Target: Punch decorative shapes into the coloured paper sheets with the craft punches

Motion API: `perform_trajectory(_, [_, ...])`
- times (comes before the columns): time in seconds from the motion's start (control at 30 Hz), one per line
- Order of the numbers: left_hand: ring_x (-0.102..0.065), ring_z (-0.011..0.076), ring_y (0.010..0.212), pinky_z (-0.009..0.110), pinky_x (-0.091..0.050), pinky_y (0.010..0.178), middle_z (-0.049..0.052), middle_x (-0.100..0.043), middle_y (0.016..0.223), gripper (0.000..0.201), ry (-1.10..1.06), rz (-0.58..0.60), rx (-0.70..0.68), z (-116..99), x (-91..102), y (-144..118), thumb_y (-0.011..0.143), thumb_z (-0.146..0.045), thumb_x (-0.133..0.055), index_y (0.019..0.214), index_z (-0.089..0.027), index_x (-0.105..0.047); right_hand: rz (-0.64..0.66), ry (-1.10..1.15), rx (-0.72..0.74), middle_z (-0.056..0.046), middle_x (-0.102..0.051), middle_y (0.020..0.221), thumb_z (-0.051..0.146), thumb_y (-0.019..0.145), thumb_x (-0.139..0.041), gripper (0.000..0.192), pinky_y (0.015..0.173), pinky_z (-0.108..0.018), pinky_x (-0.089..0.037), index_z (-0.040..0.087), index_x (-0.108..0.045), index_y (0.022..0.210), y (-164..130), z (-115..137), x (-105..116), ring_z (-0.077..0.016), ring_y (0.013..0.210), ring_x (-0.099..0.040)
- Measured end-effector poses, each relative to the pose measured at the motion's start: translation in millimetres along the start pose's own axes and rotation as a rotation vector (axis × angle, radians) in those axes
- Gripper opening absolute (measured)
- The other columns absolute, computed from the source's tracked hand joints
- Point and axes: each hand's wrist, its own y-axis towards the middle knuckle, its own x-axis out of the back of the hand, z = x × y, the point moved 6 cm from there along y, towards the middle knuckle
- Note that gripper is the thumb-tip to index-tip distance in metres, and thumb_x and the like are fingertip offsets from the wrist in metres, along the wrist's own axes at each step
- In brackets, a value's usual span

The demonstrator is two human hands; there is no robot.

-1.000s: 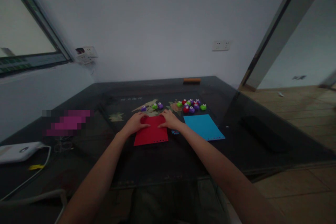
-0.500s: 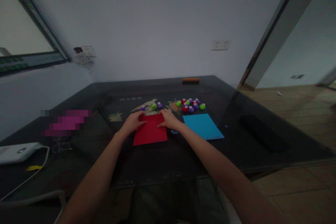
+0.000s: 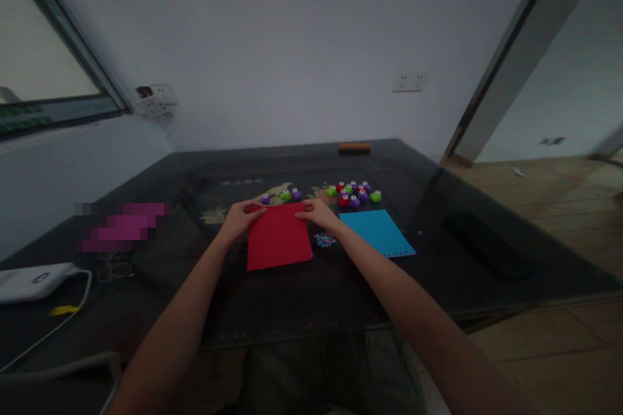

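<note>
A red sheet of paper (image 3: 279, 237) lies in front of me on the dark table, its far edge raised slightly. My left hand (image 3: 241, 218) is closed on its far left corner, thumb on top. At the far right corner, my right hand (image 3: 318, 215) pinches the paper the same way. Just right of the red paper is a small pile of colourful bits (image 3: 325, 240). A blue sheet of paper (image 3: 374, 232) with a row of small marks along its near edge lies beyond my right forearm, which passes over its left part.
Several red, green and purple eyeball-like toys (image 3: 354, 194) cluster behind the blue paper. A few more, including a green one (image 3: 285, 196), sit behind the red paper. A black case (image 3: 487, 243) lies right; a white device (image 3: 36, 282) with a cable lies left.
Both hands have shifted slightly away from me with the red paper's far edge. The dots along its near edge are now mostly covered, and the colourful pile shows more fully.
</note>
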Motion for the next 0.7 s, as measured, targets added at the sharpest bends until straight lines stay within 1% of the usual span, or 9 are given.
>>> perform_trajectory(0.07, [-0.056,0.0161,0.056,0.024,-0.039,0.049,0.005,-0.065,0.067,0.039,-0.043,-0.035,0.037,0,3.0,-2,0.065,-0.047,-0.064,0.085,-0.014,-0.067,0.082,0.129,-0.036,-0.005,-0.068,0.082,0.022,0.072,-0.067,0.015,0.071,-0.028,-0.049,0.014,-0.064,0.085,-2,-1,-5,-0.0153,0.075,-0.062])
perform_trajectory(0.1, [-0.056,0.0161,0.056,0.024,-0.039,0.048,0.005,-0.064,0.066,0.04,-0.062,-0.056,0.05,0,4.5,-3,0.065,-0.047,-0.064,0.087,-0.014,-0.066,0.122,0.147,-0.048,-0.006,-0.068,0.083,0.024,0.072,-0.068,0.017,0.072,-0.029,-0.049,0.014,-0.066,0.085,-3,0,-7,-0.0151,0.075,-0.063])
perform_trajectory(0.17, [-0.057,0.0167,0.058,0.024,-0.041,0.048,0.006,-0.065,0.068,0.04,-0.099,-0.096,0.061,1,6.8,-4,0.066,-0.048,-0.065,0.087,-0.014,-0.066,0.182,0.107,-0.062,-0.006,-0.069,0.083,0.028,0.07,-0.07,0.019,0.07,-0.028,-0.05,0.014,-0.068,0.083,-6,1,-10,-0.0147,0.072,-0.063])
perform_trajectory(0.23, [-0.059,0.0179,0.061,0.025,-0.043,0.049,0.007,-0.066,0.073,0.041,-0.163,-0.114,0.059,1,6.8,-4,0.066,-0.047,-0.065,0.09,-0.015,-0.065,0.196,0.043,-0.058,-0.005,-0.07,0.08,0.031,0.069,-0.072,0.019,0.067,-0.028,-0.05,0.015,-0.069,0.079,-7,1,-11,-0.0143,0.069,-0.062])
perform_trajectory(0.3, [-0.062,0.0195,0.065,0.027,-0.047,0.052,0.008,-0.068,0.079,0.046,-0.268,-0.124,0.058,0,4.8,-4,0.068,-0.046,-0.065,0.103,-0.016,-0.062,0.16,0.019,-0.044,-0.005,-0.07,0.077,0.03,0.069,-0.072,0.017,0.066,-0.028,-0.05,0.015,-0.069,0.075,-6,3,-8,-0.0141,0.066,-0.062])
perform_trajectory(0.37, [-0.064,0.0209,0.068,0.029,-0.05,0.055,0.01,-0.069,0.085,0.054,-0.388,-0.136,0.069,0,1.6,-4,0.071,-0.043,-0.065,0.117,-0.018,-0.053,0.086,0.045,-0.033,-0.005,-0.07,0.076,0.029,0.069,-0.071,0.015,0.069,-0.029,-0.051,0.015,-0.068,0.073,-3,4,-3,-0.0145,0.066,-0.062])
perform_trajectory(0.43, [-0.066,0.0218,0.072,0.032,-0.053,0.059,0.011,-0.069,0.091,0.057,-0.472,-0.126,0.094,0,-3.9,-4,0.073,-0.041,-0.064,0.123,-0.019,-0.048,-0.007,0.093,-0.027,-0.005,-0.07,0.077,0.029,0.069,-0.071,0.016,0.072,-0.031,-0.051,0.014,-0.067,0.074,-1,5,5,-0.0155,0.069,-0.063])
perform_trajectory(0.57, [-0.067,0.0216,0.079,0.033,-0.055,0.067,0.013,-0.069,0.098,0.048,-0.516,0.021,0.096,-2,-20.5,-4,0.072,-0.041,-0.065,0.11,-0.013,-0.057,-0.168,0.192,0.012,-0.007,-0.071,0.083,0.035,0.066,-0.073,0.026,0.077,-0.035,-0.051,0.014,-0.065,0.078,1,9,23,-0.0178,0.076,-0.065])
perform_trajectory(0.7, [-0.066,0.0188,0.07,0.032,-0.054,0.064,0.01,-0.071,0.089,0.042,-0.497,0.125,0.091,-1,-30.4,-6,0.068,-0.041,-0.068,0.097,-0.011,-0.063,-0.241,0.248,0.065,-0.008,-0.07,0.088,0.039,0.062,-0.074,0.033,0.079,-0.035,-0.051,0.014,-0.066,0.083,1,12,36,-0.0184,0.079,-0.065])
